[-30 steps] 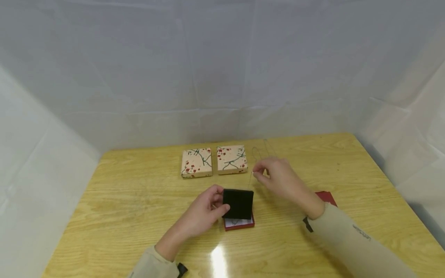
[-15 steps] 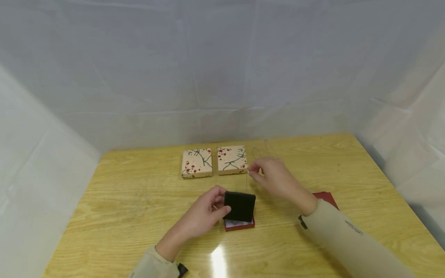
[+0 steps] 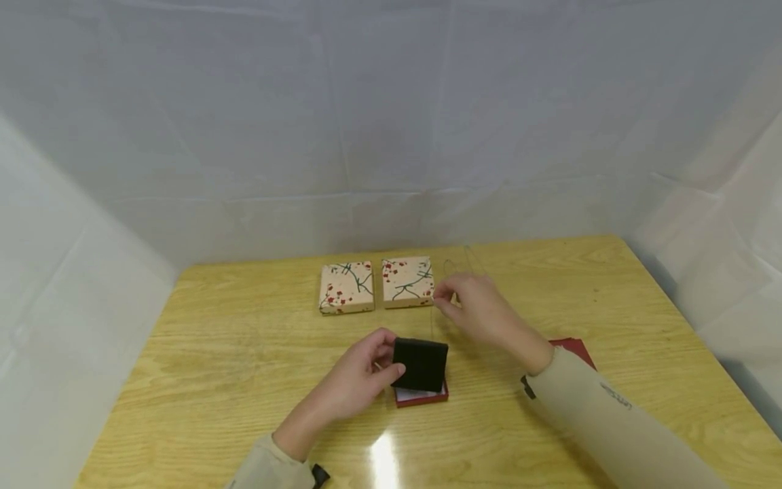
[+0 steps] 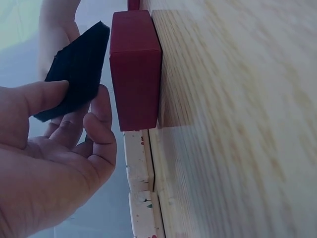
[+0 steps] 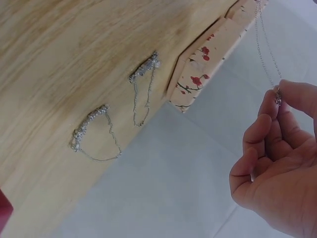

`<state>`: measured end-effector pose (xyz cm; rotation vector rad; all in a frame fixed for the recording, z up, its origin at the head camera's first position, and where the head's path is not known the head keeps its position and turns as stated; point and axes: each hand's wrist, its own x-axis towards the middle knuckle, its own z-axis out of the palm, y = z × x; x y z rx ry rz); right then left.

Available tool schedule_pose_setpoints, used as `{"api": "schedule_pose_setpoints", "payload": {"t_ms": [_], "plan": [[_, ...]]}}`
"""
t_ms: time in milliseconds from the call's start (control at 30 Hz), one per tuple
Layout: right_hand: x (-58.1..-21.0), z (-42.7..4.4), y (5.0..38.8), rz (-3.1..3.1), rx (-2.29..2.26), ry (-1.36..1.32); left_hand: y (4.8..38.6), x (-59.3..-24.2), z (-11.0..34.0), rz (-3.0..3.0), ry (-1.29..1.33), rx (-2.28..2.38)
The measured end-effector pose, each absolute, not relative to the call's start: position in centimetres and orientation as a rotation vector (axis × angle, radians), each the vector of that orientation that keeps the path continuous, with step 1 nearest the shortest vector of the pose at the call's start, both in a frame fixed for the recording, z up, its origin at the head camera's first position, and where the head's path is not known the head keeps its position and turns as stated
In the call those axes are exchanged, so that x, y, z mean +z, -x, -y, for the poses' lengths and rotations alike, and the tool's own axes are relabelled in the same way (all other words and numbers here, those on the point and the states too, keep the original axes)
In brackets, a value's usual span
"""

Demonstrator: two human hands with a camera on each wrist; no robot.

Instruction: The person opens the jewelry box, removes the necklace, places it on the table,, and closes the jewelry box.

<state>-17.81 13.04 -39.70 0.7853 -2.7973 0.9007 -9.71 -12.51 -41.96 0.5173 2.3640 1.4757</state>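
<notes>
A black square pad is pinched between the thumb and fingers of my left hand, tilted above an open red box. In the left wrist view the pad is apart from the red box's side. My right hand pinches the end of a thin silver chain beyond the pad. Two strands of this chain run from the fingertips toward the pad in the right wrist view, with a small bright piece at the pinch. The pad hides most of the box's inside.
Two cream flowered boxes stand side by side behind the hands. Farther right on the table lie two other silver chains, each with a thicker section. A red lid-like piece lies beside my right forearm.
My right hand has shifted slightly left with the chain end, so the chain now rises nearly straight from the pad. The pad has tipped and lowered slightly in my left hand.
</notes>
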Motion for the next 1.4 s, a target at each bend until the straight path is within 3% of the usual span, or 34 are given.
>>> {"api": "schedule_pose_setpoints", "payload": {"t_ms": [1400], "plan": [[-30.9,-18.2,15.0,2.779,1.148,-0.902,10.1,-41.9,12.6,-2.456,-0.278,1.570]]}}
